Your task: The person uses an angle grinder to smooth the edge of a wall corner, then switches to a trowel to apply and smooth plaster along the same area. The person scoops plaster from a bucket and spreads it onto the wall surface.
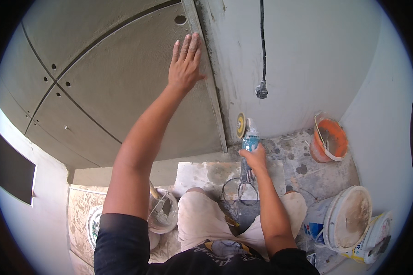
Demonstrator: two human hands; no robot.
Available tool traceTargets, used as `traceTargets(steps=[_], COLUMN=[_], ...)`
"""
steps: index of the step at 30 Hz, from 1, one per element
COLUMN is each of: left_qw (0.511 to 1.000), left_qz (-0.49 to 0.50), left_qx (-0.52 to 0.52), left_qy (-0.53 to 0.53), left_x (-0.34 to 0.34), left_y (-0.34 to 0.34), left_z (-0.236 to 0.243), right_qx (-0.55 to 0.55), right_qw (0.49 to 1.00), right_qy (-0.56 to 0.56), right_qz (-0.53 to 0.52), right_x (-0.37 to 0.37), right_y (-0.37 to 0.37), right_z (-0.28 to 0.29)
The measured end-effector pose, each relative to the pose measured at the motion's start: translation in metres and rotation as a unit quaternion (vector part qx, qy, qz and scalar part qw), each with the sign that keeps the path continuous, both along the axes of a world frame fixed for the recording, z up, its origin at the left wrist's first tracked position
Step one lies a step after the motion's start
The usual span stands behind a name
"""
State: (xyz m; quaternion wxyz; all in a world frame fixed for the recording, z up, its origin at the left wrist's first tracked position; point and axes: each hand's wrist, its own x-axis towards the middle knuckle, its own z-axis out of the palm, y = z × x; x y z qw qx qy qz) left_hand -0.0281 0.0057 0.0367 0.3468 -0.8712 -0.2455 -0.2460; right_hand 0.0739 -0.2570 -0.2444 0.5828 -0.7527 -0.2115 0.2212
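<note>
My left hand (184, 64) lies with fingers spread against the grey-brown grooved wall panel (92, 101), beside the pale trim strip (212, 96) at its right edge. My right hand (254, 158) grips a teal-and-grey angle grinder (250, 140) with a yellow-rimmed disc facing left, held just right of the strip's lower part. Above the grinder, a black cable (263, 50) with a plug (261, 90) hangs against the light grey wall (307, 55).
An orange bucket (332, 130) stands in the right corner. White buckets with lids (351, 215) sit beside my right leg. A bucket with tools (167, 222) is by my left leg. A pale board (202, 174) and looped cord lie on the stained floor before my knees.
</note>
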Motion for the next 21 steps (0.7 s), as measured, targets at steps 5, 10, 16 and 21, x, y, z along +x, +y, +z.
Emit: traceTargets(steps=[5,10,16,21], left_qw=[0.997,0.998,0.994,0.994], left_qz=[-0.037,-0.039,-0.032,-0.028], left_qx=[0.060,0.050,0.104,0.102], left_qy=[0.011,0.015,-0.005,0.009], left_x=[-0.010,-0.009,-0.005,-0.008], left_y=[0.009,0.003,0.004,0.005], left_z=[0.004,0.008,0.003,0.003], right_qx=[-0.025,-0.004,0.026,0.073], right_qw=[0.995,0.990,0.984,0.980], right_qy=[-0.092,-0.137,-0.173,-0.181], right_qz=[0.019,0.022,0.040,0.048], right_x=[-0.005,0.000,0.008,0.015], right_y=[0.021,0.044,0.066,0.076], right_z=[0.049,0.097,0.139,0.154])
